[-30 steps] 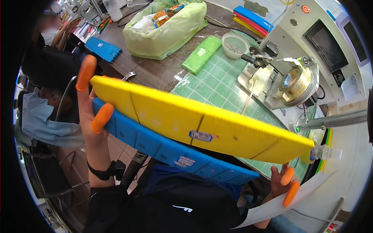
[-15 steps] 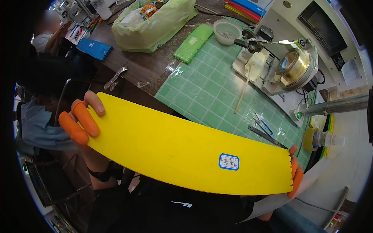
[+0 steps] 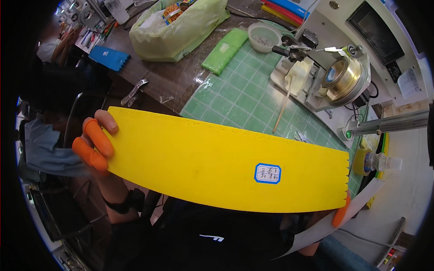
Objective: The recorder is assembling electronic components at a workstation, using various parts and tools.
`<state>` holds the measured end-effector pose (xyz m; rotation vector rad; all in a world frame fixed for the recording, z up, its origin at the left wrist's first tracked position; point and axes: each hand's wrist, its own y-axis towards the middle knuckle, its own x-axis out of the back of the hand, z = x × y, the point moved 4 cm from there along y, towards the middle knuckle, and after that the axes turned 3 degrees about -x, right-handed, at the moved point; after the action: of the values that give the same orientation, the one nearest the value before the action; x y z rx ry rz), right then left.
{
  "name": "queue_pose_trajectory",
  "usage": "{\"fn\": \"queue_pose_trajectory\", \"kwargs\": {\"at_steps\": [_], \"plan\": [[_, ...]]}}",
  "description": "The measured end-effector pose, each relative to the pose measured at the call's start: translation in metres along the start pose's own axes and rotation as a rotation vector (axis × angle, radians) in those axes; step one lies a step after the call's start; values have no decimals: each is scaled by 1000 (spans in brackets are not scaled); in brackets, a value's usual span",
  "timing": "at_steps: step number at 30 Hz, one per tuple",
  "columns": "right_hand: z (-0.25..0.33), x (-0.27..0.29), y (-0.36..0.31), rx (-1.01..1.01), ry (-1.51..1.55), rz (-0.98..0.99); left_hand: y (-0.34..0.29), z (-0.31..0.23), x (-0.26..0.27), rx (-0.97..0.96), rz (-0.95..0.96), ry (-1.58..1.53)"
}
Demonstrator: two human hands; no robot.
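Observation:
A long yellow strip-shaped sheet (image 3: 194, 158) spans the space in front of me, its right end notched and a blue-bordered label (image 3: 267, 173) stuck on its face. My left hand (image 3: 97, 137) is closed on the left end, with orange finger cots on two fingers and a bare fingertip on the face. At the notched end is my right hand (image 3: 342, 213), mostly hidden behind the sheet; one orange-covered finger shows at the edge. A thin whitish sheet (image 3: 312, 232) crosses beside that hand; whether the hand touches it I cannot tell.
Beyond the sheet lies a green tiled mat (image 3: 226, 106) with a green packet (image 3: 224, 50), a bowl of small bits (image 3: 263, 37) and a machine with a brass-coloured wheel (image 3: 342, 79). Left of these stand a bag-lined container (image 3: 176, 34), a blue notched piece (image 3: 108, 57) and a person's arm (image 3: 61, 47).
The yellow sheet's right end has risen and shifted right, covering most of the scissors and the dark tool on the mat. More of my right hand is hidden; my left hand has barely moved.

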<state>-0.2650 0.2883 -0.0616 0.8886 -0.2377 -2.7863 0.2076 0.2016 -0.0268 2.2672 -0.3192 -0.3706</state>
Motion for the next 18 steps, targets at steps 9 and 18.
{"fn": "queue_pose_trajectory", "kwargs": {"at_steps": [9, 18], "plan": [[-3, 17, -21, -206, -105, -206, 5, -9, -31, -22, -43, 211], [-29, -27, 32, -447, -121, -15, -22, -1, 32, 530, -522, 474]]}}
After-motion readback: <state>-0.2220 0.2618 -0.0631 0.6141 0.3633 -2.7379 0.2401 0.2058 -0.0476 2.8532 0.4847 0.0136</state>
